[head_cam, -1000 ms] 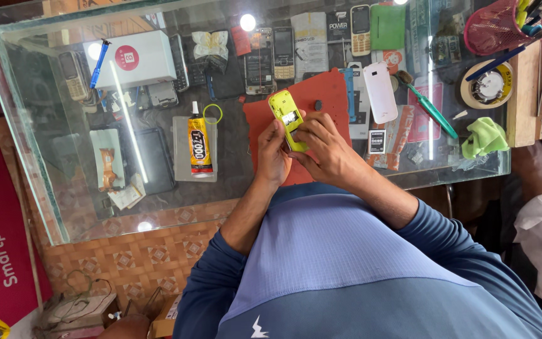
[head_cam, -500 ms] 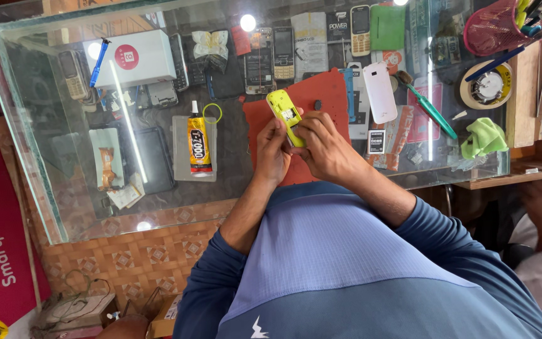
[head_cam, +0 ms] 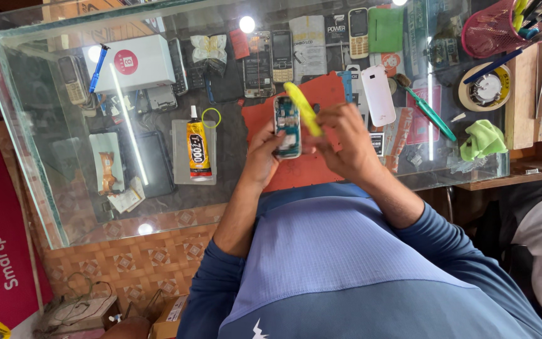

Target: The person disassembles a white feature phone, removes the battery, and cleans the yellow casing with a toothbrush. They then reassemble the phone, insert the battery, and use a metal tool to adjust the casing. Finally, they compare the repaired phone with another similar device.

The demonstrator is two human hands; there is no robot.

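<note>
At the far left of the glass table a blue pen leans on a white box, with an old grey phone beside it, all set back out of the working space. Further right a glue tube with a black and yellow label lies on a clear plastic tray, near enough to grab. The red mat covers the glass in front of the person, likely to keep small parts from sliding or scratching. Just above it the left hand is closed around the lower end of an opened phone body, its blue circuit side turned up toward the camera so the insides can be seen. The right hand pinches a yellow phone cover by its edge, tilted and touching the phone body's upper right corner, so the two pieces stay close together. Right of the hands lie a white phone, a green-handled tool and a green cloth, with a tape roll and a pink basket of pens near the table's right edge.
</note>
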